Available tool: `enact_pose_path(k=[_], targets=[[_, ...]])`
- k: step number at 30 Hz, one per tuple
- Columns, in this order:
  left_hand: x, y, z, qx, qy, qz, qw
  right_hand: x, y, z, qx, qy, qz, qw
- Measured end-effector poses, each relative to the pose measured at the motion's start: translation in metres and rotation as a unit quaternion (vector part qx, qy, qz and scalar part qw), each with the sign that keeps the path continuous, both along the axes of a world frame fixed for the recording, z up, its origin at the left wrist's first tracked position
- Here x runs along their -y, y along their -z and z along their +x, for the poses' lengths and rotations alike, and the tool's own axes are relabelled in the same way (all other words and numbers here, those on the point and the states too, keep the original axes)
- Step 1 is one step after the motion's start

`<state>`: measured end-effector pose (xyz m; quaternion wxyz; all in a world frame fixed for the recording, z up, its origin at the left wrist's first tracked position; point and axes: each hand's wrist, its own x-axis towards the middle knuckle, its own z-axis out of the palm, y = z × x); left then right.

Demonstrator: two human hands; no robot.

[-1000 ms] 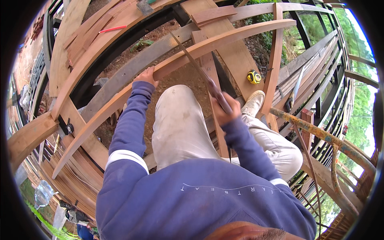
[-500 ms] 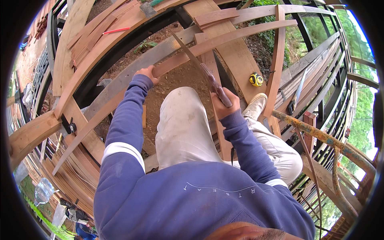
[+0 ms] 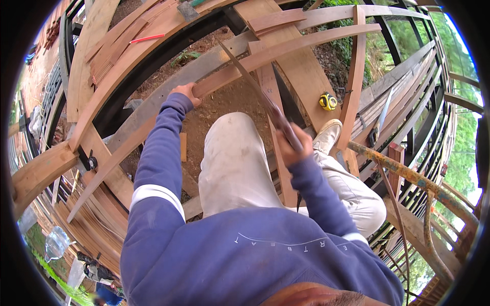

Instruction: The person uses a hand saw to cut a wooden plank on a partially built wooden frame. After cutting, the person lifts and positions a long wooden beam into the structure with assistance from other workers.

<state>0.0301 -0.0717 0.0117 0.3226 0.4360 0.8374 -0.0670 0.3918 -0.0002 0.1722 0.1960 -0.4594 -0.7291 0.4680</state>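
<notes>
the saw [image 3: 261, 97] lies across the plank [image 3: 306, 44]. right of it, a tape measure [image 3: 327, 101] sits on a board [image 3: 302, 76]; left and ahead lies a pencil [image 3: 147, 38].

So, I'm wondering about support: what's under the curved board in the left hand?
The curved board crosses over a narrow board and a wide plank, with dirt visible lower down. Whatever lies directly beneath it, including any contact, is hidden.

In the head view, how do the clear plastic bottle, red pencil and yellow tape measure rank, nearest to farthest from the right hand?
From the right hand, nearest first:
1. Yellow tape measure: ahead, slightly right
2. Red pencil: upper left
3. Clear plastic bottle: lower left edge
</notes>
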Motion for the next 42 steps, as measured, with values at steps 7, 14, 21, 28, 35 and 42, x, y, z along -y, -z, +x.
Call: enact_pose_path(k=[7,14,21,28,35,42], targets=[[-0.001,0.013,-0.001,0.010,0.011,0.011,1.000,-0.010,0.020,-0.015,0.015,0.003,0.007,1.000],[-0.006,0.007,-0.014,0.039,0.014,0.016,0.999,0.017,-0.010,0.027,0.013,0.032,-0.016,0.999],[-0.015,0.011,-0.024,0.081,0.016,0.021,0.996,-0.019,0.017,-0.017,0.033,-0.014,0.003,0.999],[-0.012,0.008,-0.026,0.083,0.008,0.045,0.996,0.009,-0.014,0.024,0.013,0.020,0.001,1.000],[-0.013,0.018,-0.034,0.091,0.019,0.040,0.995,-0.012,0.007,-0.007,0.028,0.005,-0.013,0.999],[-0.013,0.027,-0.038,0.094,0.018,0.051,0.994,0.001,0.004,0.009,0.037,0.007,-0.017,0.999]])
